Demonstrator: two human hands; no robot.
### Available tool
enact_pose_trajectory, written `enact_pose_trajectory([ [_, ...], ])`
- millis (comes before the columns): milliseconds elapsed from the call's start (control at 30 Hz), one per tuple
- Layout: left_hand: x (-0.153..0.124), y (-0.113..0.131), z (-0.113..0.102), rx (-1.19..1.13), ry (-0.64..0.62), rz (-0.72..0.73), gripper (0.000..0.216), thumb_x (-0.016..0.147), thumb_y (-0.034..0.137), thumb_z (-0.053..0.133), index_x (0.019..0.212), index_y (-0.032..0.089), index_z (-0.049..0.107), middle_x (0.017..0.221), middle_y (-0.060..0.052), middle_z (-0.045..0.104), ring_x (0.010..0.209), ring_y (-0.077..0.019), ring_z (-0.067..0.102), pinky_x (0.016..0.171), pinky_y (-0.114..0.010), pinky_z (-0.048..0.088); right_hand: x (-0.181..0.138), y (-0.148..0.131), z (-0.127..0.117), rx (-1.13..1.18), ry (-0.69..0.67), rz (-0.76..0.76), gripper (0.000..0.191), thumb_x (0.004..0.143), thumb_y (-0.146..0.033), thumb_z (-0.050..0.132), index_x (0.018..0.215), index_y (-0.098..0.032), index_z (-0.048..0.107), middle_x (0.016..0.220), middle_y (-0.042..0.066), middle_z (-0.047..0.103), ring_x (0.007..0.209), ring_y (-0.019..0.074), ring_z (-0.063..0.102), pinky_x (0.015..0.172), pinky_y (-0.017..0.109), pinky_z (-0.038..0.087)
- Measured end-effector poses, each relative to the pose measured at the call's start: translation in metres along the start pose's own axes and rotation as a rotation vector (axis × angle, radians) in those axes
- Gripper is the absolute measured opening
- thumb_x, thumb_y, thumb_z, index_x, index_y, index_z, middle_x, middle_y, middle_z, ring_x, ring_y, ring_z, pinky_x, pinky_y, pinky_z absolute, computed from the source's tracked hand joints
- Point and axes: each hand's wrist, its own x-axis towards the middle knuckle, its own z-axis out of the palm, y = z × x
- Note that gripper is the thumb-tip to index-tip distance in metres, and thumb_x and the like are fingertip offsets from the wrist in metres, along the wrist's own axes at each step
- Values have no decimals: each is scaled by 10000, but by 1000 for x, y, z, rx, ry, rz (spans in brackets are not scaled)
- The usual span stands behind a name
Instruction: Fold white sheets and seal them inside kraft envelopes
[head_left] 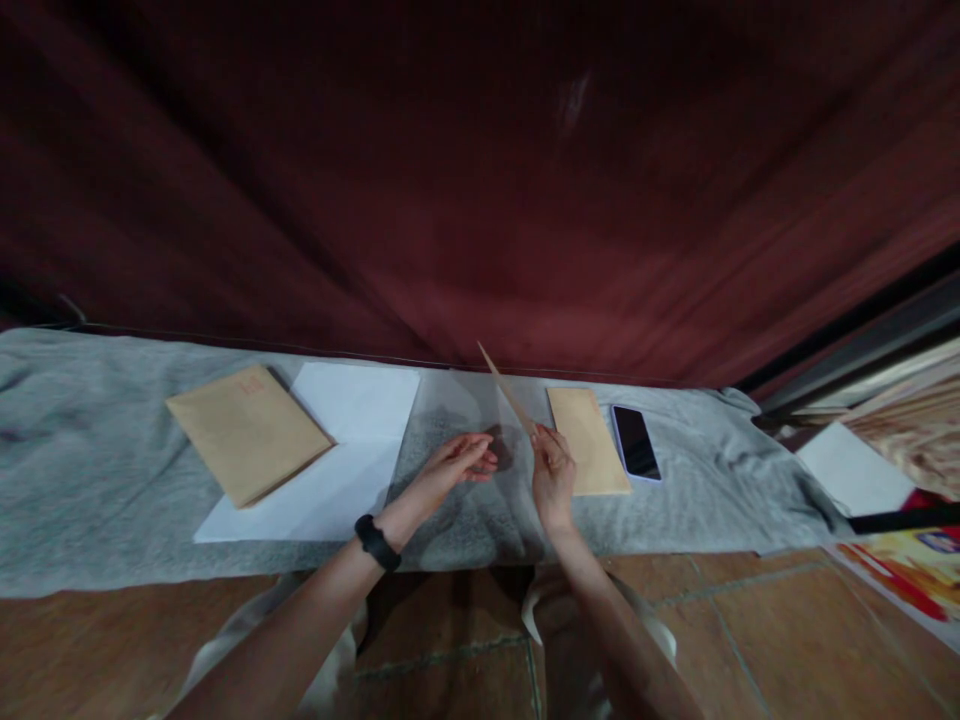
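A brown envelope [507, 388], seen nearly edge-on, is pinched by its lower end in my right hand [553, 462], which holds it tilted above the grey cloth. My left hand [463, 460], with a black band on the wrist, hovers to the left of it, fingers loosely curled and apart, nothing visible in them. Just beyond my right hand another brown envelope [592, 445] lies flat on the cloth. To the left, a brown envelope or stack of envelopes [249, 432] with red print lies partly over white paper sheets [360, 400].
A phone [636, 442] with a light purple case lies right of the flat envelope. The grey cloth [697, 480] covers a long narrow surface against a dark red hanging fabric [480, 200]. At the far right are a dark frame and a colourful printed packet [911, 570]. Floor tiles show below.
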Motion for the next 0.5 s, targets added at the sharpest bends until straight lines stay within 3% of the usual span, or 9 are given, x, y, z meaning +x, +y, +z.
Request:
enact_pose_trajectory([
  [100, 0, -13, 6, 11, -8, -82, 518, 813, 483, 793, 1191, 160, 649, 1039, -111, 742, 929, -227, 723, 806, -344, 570, 5, 0, 3, 419, 182, 284, 237, 911, -396, 623, 895, -177, 713, 918, 46, 725, 868, 190, 641, 859, 333, 503],
  [267, -3, -24, 23, -81, -66, -60, 482, 807, 464, 799, 1168, 182, 649, 1081, -109, 739, 950, -235, 726, 858, -370, 567, -5, -9, 18, 1016, 120, 542, 203, 800, -381, 772, 892, -228, 675, 889, -13, 741, 826, 139, 679, 803, 275, 544],
  [367, -1, -26, 28, -103, -25, -24, 467, 767, 462, 826, 1095, 174, 658, 1034, -96, 743, 897, -220, 727, 826, -348, 569, -14, -13, 27, 1150, 32, 607, 214, 776, -344, 801, 917, -246, 674, 926, -23, 759, 818, 134, 697, 782, 276, 566],
  [500, 7, -30, 25, -88, 90, -19, 472, 731, 470, 830, 1048, 170, 649, 951, -70, 737, 792, -184, 713, 709, -289, 552, -18, -15, 34, 1134, -23, 628, 227, 736, -336, 821, 877, -243, 670, 906, -26, 763, 777, 142, 692, 737, 279, 573],
])
